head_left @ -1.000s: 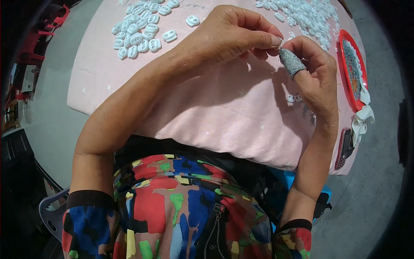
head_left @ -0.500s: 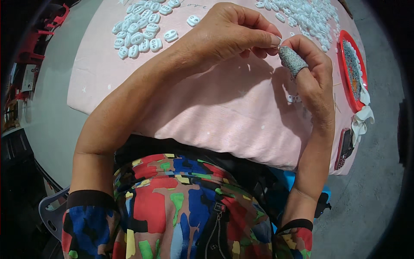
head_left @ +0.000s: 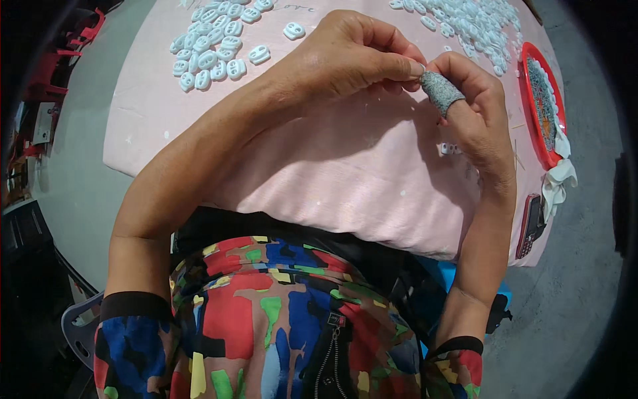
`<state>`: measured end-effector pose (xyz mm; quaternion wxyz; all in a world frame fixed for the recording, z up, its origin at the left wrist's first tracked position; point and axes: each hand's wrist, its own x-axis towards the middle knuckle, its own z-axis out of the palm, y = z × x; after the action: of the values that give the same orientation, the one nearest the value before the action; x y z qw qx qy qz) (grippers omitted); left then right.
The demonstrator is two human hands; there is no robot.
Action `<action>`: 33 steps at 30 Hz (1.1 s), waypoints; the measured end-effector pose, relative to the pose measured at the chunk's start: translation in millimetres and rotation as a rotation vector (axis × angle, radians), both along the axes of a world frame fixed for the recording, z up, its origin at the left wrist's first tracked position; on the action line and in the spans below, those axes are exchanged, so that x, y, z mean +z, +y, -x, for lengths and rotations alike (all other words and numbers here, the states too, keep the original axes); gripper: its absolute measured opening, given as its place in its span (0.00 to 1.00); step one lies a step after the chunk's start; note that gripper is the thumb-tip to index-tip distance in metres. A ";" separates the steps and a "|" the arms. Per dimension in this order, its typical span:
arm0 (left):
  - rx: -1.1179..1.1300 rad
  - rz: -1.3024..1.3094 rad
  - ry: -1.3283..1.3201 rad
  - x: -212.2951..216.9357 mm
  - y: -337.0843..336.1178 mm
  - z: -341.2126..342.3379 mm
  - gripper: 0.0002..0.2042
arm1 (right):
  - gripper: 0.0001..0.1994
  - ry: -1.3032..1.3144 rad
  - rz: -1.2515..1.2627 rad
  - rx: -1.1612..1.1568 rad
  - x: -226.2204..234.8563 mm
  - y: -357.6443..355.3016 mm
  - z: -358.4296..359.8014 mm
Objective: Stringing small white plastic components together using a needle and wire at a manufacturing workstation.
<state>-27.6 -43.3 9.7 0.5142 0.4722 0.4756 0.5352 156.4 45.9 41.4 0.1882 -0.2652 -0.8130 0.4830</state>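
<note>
Above the pink-covered table (head_left: 319, 173), my left hand (head_left: 362, 60) and my right hand (head_left: 475, 100) meet fingertip to fingertip. Both are closed in a pinch. A tiny pale bit shows where they meet, but the fingers hide most of it and I cannot make out what it is. A grey speckled finger sleeve (head_left: 441, 94) covers my right thumb. Just under the right hand, small white plastic pieces with holes (head_left: 446, 149) lie on the cloth. Beyond my left forearm spreads a group of white oval two-holed plastic pieces (head_left: 209, 41).
A larger heap of small white parts (head_left: 475, 26) covers the far right. Along the right edge stand a red tray (head_left: 563, 110) holding grey and white pieces, a crumpled white cloth (head_left: 558, 183) and a red-and-black keypad phone (head_left: 531, 226). Thin sticks (head_left: 519, 154) lie near my right wrist.
Both hands have shifted slightly left, still pinched together. My right thumb has come closer to the left fingertips. The piles look the same.
</note>
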 end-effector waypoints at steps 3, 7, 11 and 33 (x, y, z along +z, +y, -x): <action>-0.001 -0.010 -0.091 -0.6 3.4 1.3 0.11 | 0.08 0.017 0.033 -0.040 -1.1 -1.5 -0.3; 0.037 0.276 -0.631 14.0 6.1 -8.4 0.05 | 0.07 0.127 -0.019 -0.083 -7.2 1.5 -1.3; 0.044 -0.001 -0.143 -5.5 3.5 1.3 0.10 | 0.05 0.092 -0.019 -0.123 -6.3 -4.0 1.4; -0.037 0.017 -0.206 -12.8 8.0 4.5 0.12 | 0.04 0.125 -0.161 -0.092 -13.6 3.5 4.7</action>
<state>-32.2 -35.3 -3.2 0.5742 0.4191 0.4158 0.5673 151.7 49.4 27.7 0.2812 -0.2557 -0.8228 0.4225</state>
